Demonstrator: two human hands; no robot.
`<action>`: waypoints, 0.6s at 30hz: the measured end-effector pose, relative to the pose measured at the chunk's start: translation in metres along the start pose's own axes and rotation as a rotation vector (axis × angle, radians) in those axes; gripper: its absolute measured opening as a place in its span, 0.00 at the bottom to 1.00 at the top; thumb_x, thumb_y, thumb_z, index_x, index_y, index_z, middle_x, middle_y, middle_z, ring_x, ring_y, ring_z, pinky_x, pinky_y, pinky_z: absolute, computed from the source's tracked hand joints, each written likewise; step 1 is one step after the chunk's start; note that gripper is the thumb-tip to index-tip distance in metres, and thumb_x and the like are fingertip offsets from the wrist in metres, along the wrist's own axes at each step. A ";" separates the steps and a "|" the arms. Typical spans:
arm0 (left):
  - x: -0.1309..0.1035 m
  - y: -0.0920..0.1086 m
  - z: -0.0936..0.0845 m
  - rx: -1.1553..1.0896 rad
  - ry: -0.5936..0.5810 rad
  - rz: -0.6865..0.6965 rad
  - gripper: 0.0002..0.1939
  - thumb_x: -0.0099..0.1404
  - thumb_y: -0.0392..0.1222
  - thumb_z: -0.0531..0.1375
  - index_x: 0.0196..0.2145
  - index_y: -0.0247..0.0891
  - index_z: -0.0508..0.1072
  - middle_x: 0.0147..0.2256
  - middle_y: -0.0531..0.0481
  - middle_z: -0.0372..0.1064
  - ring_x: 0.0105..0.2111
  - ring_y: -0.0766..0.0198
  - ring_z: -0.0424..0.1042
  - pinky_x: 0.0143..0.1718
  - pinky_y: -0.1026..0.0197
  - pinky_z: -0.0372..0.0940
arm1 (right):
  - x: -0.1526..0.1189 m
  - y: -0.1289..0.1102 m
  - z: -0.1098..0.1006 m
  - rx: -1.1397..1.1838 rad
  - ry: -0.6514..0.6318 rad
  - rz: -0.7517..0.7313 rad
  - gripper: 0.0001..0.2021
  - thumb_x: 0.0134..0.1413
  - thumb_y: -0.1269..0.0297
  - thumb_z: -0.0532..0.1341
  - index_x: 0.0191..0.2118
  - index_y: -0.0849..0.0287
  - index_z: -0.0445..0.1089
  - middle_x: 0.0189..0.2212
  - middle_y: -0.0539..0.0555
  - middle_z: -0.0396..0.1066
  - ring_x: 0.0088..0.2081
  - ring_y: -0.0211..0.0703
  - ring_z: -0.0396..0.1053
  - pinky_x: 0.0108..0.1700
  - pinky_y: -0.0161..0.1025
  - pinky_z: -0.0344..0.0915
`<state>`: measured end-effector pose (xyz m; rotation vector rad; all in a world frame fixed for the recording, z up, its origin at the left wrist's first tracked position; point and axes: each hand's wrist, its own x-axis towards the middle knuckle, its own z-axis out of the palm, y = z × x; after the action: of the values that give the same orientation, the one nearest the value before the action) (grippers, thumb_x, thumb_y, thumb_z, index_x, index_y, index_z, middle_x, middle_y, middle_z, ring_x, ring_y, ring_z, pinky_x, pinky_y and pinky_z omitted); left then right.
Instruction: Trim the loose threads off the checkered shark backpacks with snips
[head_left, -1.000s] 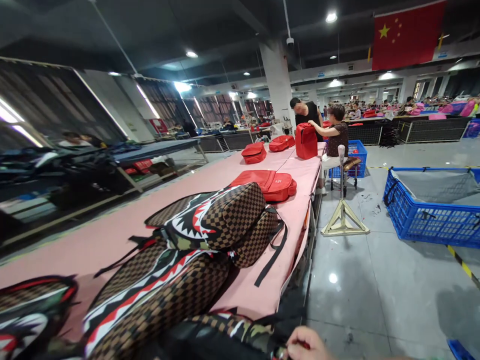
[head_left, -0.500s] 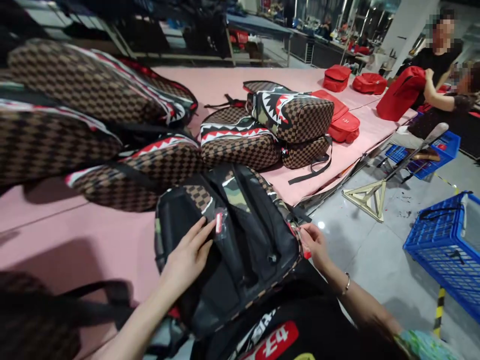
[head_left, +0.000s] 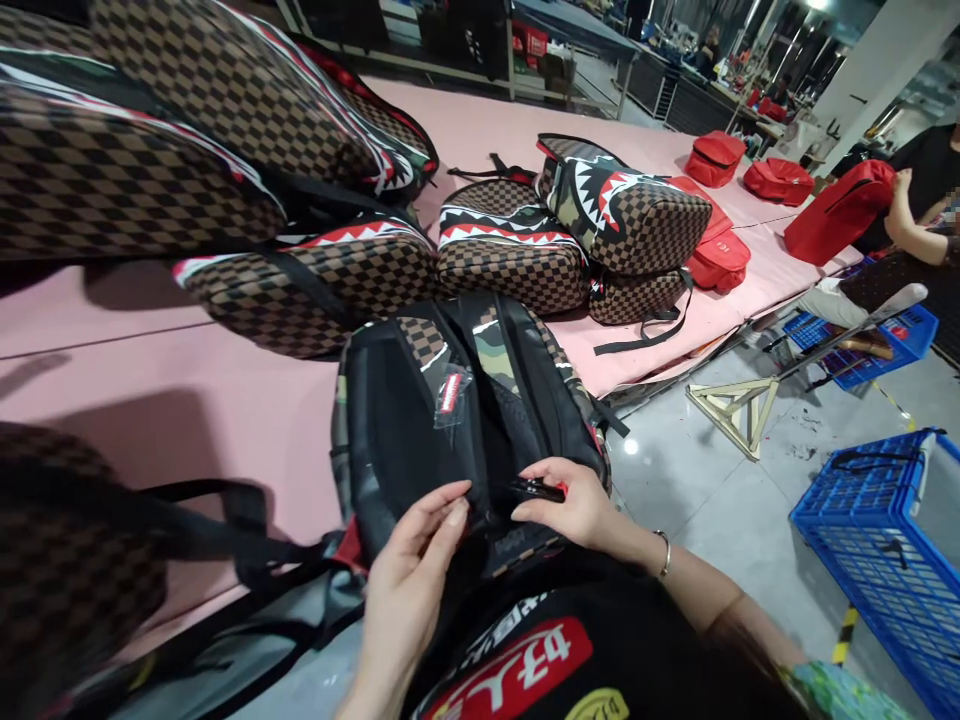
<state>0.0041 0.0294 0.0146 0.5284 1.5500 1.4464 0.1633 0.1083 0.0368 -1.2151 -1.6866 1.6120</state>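
Observation:
A black backpack (head_left: 405,430) with brown check and camouflage panels lies back side up at the table's edge, straps on top. On one strap is a red label (head_left: 450,392) in clear plastic. My right hand (head_left: 574,505) pinches a small black tool with a red part (head_left: 541,489) over the lower part of the bag. Just left of it, my left hand (head_left: 427,545) has thumb and fingertips pressed together above the bag; what they hold, if anything, is too small to make out.
Checked backpacks (head_left: 322,290) with shark-mouth trim are piled along the pink table (head_left: 262,400). Red bags (head_left: 716,160) lie farther back, where a person's arm (head_left: 911,220) holds one. Blue crates (head_left: 877,530) and a triangular stand base (head_left: 739,415) are on the floor at right.
My right hand has moved left from the bag's right edge over its lower part, and the black tool now shows in it. My left hand has come down and right, its fingertips now together.

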 end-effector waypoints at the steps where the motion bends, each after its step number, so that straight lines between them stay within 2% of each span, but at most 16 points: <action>1: 0.000 0.000 -0.001 0.009 -0.011 0.015 0.28 0.47 0.59 0.68 0.41 0.39 0.74 0.40 0.47 0.71 0.42 0.60 0.69 0.45 0.63 0.65 | 0.004 0.001 0.005 0.043 -0.026 0.007 0.23 0.37 0.54 0.71 0.40 0.62 0.72 0.32 0.51 0.74 0.34 0.40 0.70 0.41 0.38 0.65; 5: 0.001 0.002 -0.005 0.047 -0.014 0.038 0.27 0.43 0.57 0.70 0.38 0.40 0.73 0.41 0.47 0.70 0.42 0.57 0.68 0.51 0.56 0.64 | 0.014 0.006 0.020 0.168 -0.117 0.028 0.25 0.34 0.50 0.72 0.36 0.64 0.74 0.32 0.53 0.75 0.34 0.42 0.72 0.41 0.40 0.67; 9: 0.000 0.005 -0.001 0.060 0.010 0.011 0.28 0.41 0.56 0.70 0.38 0.40 0.72 0.42 0.47 0.69 0.43 0.56 0.68 0.55 0.51 0.61 | 0.018 0.003 0.017 0.188 -0.087 -0.006 0.22 0.41 0.49 0.68 0.35 0.64 0.75 0.34 0.55 0.76 0.36 0.44 0.73 0.43 0.42 0.68; 12: -0.001 0.008 0.002 0.102 0.036 0.041 0.27 0.42 0.56 0.70 0.38 0.40 0.72 0.42 0.47 0.68 0.37 0.60 0.68 0.52 0.52 0.63 | 0.022 -0.004 0.012 0.078 -0.039 -0.102 0.17 0.46 0.52 0.66 0.36 0.62 0.75 0.35 0.55 0.77 0.38 0.45 0.74 0.44 0.40 0.67; 14: -0.002 0.008 0.003 0.148 0.049 0.105 0.26 0.43 0.56 0.69 0.38 0.40 0.72 0.41 0.47 0.68 0.34 0.61 0.67 0.50 0.54 0.65 | 0.025 -0.011 0.012 -0.052 -0.033 -0.136 0.15 0.47 0.54 0.66 0.34 0.61 0.75 0.33 0.52 0.76 0.36 0.42 0.73 0.41 0.37 0.67; 18: -0.007 0.003 -0.002 0.258 0.020 0.189 0.25 0.46 0.60 0.66 0.37 0.41 0.72 0.44 0.47 0.68 0.38 0.57 0.70 0.51 0.53 0.65 | 0.027 -0.023 0.018 -0.387 -0.010 -0.173 0.09 0.52 0.58 0.64 0.32 0.59 0.73 0.29 0.49 0.75 0.31 0.37 0.71 0.32 0.31 0.63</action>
<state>0.0044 0.0235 0.0197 0.8335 1.7528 1.4009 0.1298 0.1242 0.0498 -1.1943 -2.1139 1.2270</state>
